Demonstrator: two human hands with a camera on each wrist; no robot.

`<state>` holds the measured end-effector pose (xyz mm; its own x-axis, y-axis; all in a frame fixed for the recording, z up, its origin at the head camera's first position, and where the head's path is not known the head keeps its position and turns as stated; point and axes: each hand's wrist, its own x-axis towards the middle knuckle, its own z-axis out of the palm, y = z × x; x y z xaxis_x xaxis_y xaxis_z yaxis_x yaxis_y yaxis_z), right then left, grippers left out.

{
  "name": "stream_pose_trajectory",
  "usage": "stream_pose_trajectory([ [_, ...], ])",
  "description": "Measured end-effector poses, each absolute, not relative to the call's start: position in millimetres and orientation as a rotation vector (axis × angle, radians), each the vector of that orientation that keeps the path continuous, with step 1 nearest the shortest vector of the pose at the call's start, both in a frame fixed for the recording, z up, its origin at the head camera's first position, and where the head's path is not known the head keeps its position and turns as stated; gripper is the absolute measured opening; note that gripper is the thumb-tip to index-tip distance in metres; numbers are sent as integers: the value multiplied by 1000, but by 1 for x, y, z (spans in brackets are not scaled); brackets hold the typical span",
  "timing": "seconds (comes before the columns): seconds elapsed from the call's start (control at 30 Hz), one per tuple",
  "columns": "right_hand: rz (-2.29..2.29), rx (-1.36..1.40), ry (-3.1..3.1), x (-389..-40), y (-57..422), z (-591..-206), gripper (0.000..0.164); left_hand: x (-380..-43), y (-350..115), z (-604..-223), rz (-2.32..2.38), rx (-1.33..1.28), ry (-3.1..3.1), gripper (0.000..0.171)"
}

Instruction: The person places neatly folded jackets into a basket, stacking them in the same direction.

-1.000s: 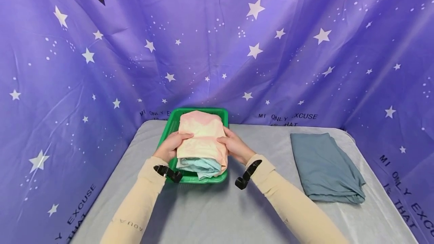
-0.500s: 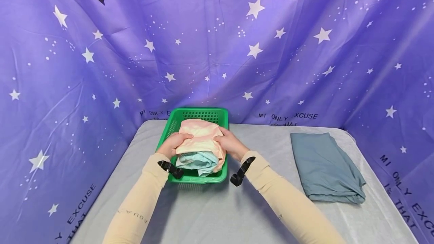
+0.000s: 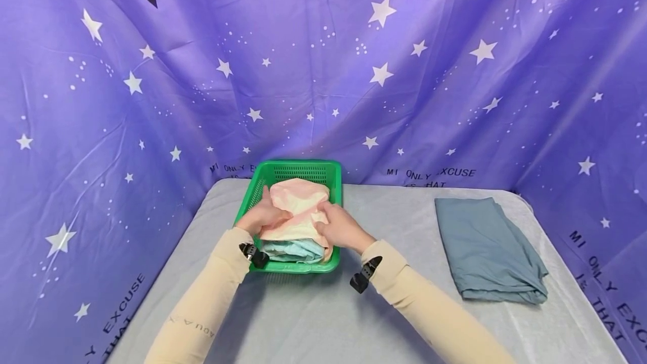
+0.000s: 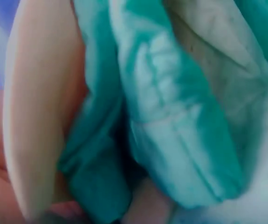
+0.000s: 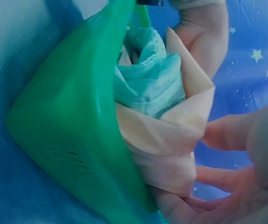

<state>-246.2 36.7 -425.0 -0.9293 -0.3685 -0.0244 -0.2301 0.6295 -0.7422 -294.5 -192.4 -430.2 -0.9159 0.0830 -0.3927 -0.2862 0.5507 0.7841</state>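
A folded pink-and-cream cloth, wrapped around a teal cloth, lies in the green plastic basket. The left hand holds the bundle's left side, thumb on top and one finger raised beside it. On the opposite side, the right hand holds the pink cloth, thumb and fingers at its edge. From the right wrist, the teal cloth shows rolled inside the pink layer, close behind the basket wall. Blurred teal folds fill most of the left wrist view.
A folded grey-blue cloth lies on the right of the grey-covered table. Purple star-printed curtain surrounds the table at the back and sides. The basket stands at the table's back, left of the middle.
The bundle has come lower and nearer within the basket, showing the basket's back wall. Both hands have moved inward over the pink cloth, and a left finger has lifted. The grey-blue cloth stays put.
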Motion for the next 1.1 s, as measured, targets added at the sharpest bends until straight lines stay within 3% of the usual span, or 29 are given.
stream_pose_trajectory([
  [0.07, -1103, -534, 2731, -241, 37, -424, 46, -292, -189, -429, 1237, -107, 2458, 119],
  [0.2, -990, -644, 2817, -233, 37, -426, 40, -288, -185, -427, 1049, 47, 2507, 103],
  [0.47, -675, -1168, 2816, -230, 41, -437, 14, -283, -185, -423, 817, -24, 2454, 80],
  [0.8, -349, -1414, 2868, -230, 41, -445, 21, -287, -182, -423, 668, 12, 2475, 75],
  [1.1, -138, -1222, 2640, -227, 33, -437, 34, -299, -186, -428, 463, 75, 2477, 71],
])
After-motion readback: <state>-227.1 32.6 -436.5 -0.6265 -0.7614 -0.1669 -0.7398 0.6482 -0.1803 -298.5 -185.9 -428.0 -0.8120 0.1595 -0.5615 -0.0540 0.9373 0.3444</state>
